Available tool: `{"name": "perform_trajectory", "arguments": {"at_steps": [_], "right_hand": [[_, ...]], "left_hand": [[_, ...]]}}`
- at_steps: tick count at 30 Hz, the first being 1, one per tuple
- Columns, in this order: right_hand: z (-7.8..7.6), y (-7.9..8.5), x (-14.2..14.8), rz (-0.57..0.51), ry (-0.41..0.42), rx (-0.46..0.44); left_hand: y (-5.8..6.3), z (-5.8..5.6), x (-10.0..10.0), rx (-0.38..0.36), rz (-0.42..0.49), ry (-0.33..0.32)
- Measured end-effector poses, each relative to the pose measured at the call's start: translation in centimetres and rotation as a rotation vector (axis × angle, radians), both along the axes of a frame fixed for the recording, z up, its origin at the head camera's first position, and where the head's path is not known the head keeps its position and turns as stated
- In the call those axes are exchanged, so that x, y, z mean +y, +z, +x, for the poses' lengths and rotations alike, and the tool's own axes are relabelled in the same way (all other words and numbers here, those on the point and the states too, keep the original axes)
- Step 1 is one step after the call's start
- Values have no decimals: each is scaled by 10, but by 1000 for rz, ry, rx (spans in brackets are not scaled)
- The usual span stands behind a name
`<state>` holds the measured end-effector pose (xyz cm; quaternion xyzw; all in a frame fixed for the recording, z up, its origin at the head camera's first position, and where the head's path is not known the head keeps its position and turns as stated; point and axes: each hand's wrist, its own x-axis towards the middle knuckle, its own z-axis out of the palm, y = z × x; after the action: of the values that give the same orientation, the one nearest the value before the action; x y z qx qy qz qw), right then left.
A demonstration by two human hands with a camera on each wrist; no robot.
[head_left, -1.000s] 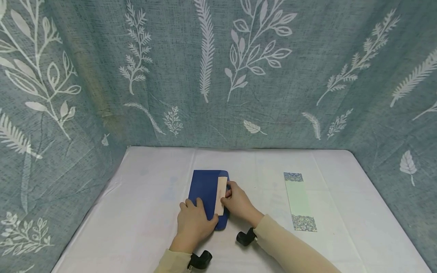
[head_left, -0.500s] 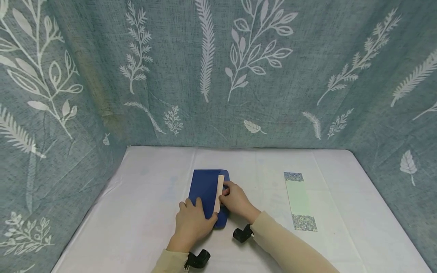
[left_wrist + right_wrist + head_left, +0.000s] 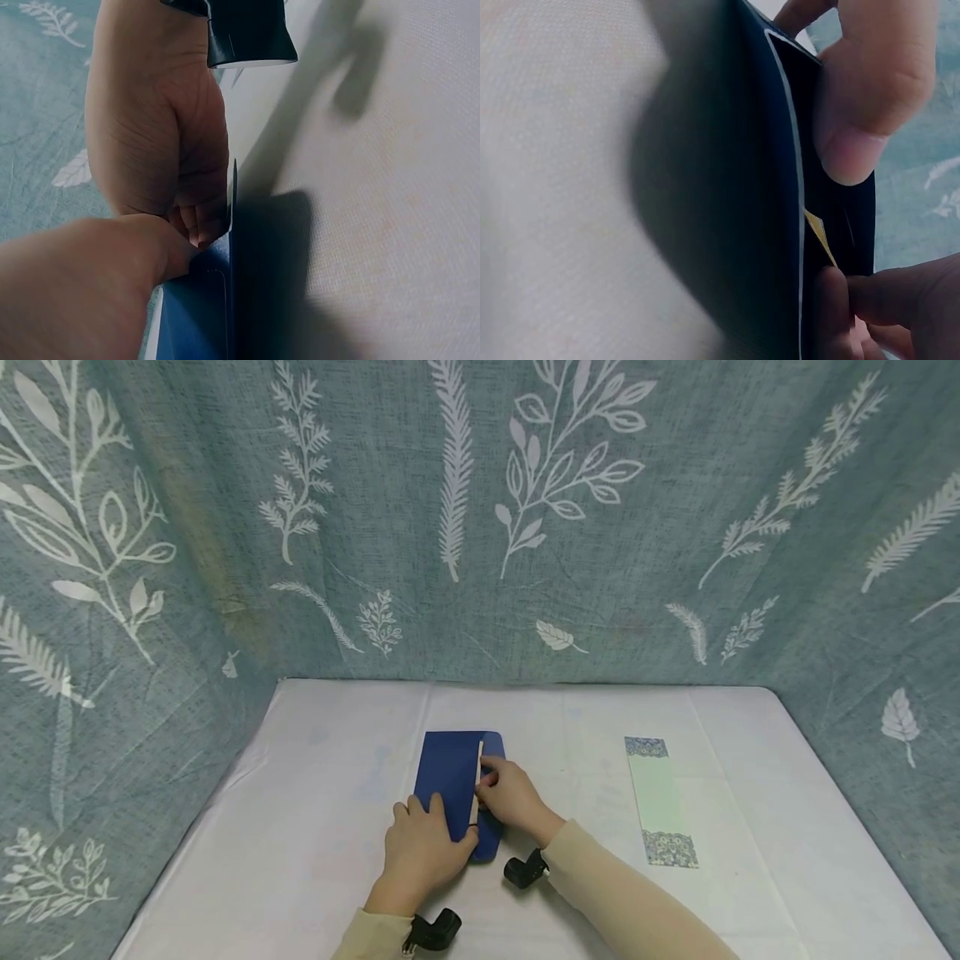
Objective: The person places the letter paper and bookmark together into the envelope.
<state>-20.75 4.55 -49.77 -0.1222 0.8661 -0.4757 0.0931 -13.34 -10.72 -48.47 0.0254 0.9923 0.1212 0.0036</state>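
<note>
A dark blue envelope [image 3: 450,758] lies on the white table, its flap side to the right. My left hand [image 3: 426,856] holds its near part, fingers spread over the top and thumb at the mouth edge. In the right wrist view the left thumb [image 3: 859,142] hooks at the envelope's parted mouth. My right hand [image 3: 516,793] pinches the outer edge of a cream card [image 3: 474,814] at the mouth. Only a thin strip of the card shows in the head view; the remainder is hidden inside. Its yellowish corner [image 3: 820,231] appears between the envelope's walls, just above the right fingertips.
A pale green paper strip [image 3: 655,797] with patterned lace-like ends lies to the right on the white tablecloth [image 3: 322,760]. A blue-green curtain [image 3: 420,527] with white leaf prints hangs behind and on both sides. Black wrist cameras [image 3: 435,931] sit near the table surface.
My right hand has moved left, and the card has slid into the envelope, its visible part shrinking from a broad band to a thin strip. The left hand stays almost in place.
</note>
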Motion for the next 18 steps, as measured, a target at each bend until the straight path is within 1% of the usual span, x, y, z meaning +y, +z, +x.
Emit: {"name": "perform_trajectory", "arguments": {"at_steps": [5,8,13,16,18], "right_hand": [[-1,1,1,-9,20,-2],[-1,2,3,14,24,5],[1,5,7,43,25,-9],[3,8,13,36,29,-18],[3,11,20,40,28,-6]], "left_hand": [[0,0,0,0,5,0],[-1,0,1,5,1,-3],[-2,1,2,9,-22,-7],[-3,1,3,8,-38,-3],[-4,1,4,5,-48,-1]]}}
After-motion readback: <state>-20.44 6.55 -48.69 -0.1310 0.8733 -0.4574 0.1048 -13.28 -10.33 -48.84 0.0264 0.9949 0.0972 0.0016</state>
